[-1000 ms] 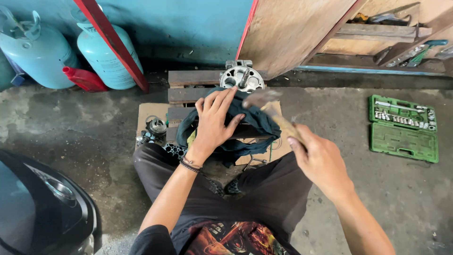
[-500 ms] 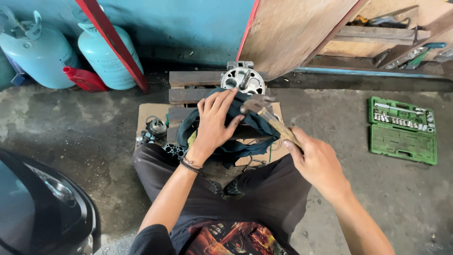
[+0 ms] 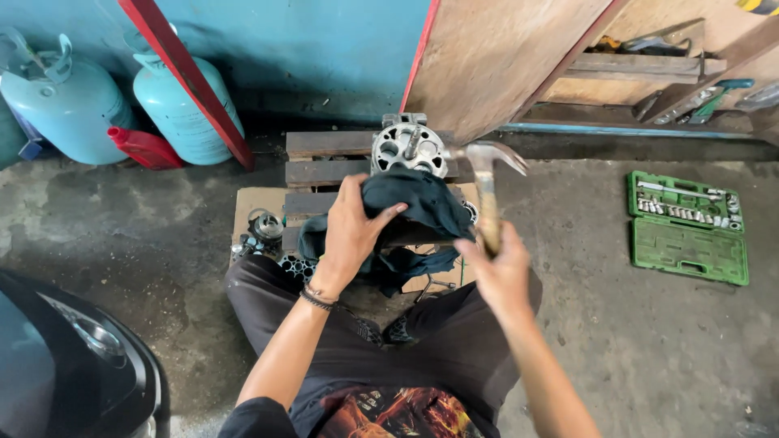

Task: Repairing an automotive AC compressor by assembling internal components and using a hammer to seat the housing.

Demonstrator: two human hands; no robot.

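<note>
A person seated on the floor presses the left hand on a dark cloth draped over a metal motor housing on a wooden pallet. The right hand grips a claw hammer, its head beside the housing.

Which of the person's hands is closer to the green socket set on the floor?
Right. The right hand, gripping a hammer, is nearer the socket set; the left hand rests on a dark cloth, farther away.
</note>
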